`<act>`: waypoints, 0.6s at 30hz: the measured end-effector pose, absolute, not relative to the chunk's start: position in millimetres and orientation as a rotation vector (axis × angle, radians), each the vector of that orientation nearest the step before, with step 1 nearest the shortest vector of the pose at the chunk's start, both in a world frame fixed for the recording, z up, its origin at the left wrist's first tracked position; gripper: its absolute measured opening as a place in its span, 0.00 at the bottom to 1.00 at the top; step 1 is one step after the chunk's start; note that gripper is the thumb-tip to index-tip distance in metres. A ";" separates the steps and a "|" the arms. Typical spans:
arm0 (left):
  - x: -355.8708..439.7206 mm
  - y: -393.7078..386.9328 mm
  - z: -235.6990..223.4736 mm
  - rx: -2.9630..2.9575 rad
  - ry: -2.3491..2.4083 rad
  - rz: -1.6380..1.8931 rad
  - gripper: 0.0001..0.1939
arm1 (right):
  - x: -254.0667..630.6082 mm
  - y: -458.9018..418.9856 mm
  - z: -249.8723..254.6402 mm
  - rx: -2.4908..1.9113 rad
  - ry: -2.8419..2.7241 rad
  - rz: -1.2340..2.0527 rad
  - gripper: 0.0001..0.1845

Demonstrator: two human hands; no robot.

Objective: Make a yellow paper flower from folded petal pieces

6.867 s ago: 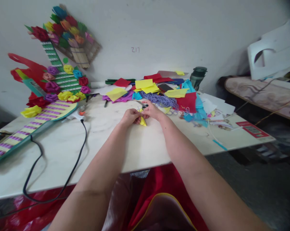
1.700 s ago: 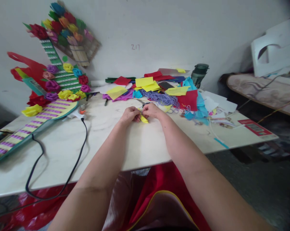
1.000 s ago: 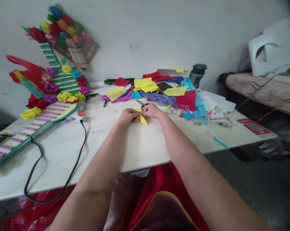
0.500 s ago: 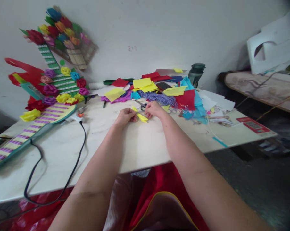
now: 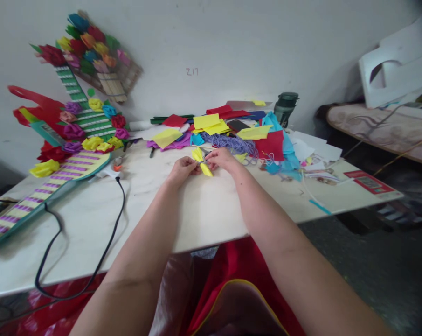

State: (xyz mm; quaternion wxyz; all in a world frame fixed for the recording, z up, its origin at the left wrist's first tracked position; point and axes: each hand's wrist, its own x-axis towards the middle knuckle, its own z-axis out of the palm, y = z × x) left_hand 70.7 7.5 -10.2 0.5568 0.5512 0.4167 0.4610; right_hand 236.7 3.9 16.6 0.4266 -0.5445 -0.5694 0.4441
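Note:
Between my hands is a piece of yellow paper (image 5: 206,169), pinched in at its middle so both ends fan out like a bow. A thin purplish strand seems to lie at its waist, too small to be sure of. My left hand (image 5: 183,170) is closed at the paper's left side, fingertips at the gathered middle. On the other side my right hand (image 5: 221,159) has thumb and fingers pressed together close to the same spot; what they grip is hidden. Scissors (image 5: 204,151) lie just behind, mostly covered by the paper and my right hand.
Behind my hands spreads a pile of yellow sheets (image 5: 211,122), red paper (image 5: 271,145) and purple yarn (image 5: 228,142). A dark bottle (image 5: 287,108) stands beyond. To the left are a flower-decorated striped board (image 5: 62,172), a glue gun (image 5: 110,171) and its black cable (image 5: 121,210).
The yellow paper has turned more upright, and its upper end shows wider. My right hand has shifted slightly left, covering more of the scissors. My left hand stays nearly in place.

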 end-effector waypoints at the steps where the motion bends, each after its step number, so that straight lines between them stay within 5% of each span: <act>1: 70.7 7.5 -10.2 1.297 0.981 1.090 0.07 | 236.5 3.9 16.3 -1.349 -1.425 1.115 0.08; 18: 67.6 14.1 -14.0 1.196 0.903 1.182 0.13 | 241.5 12.9 10.3 -1.236 -1.331 1.139 0.10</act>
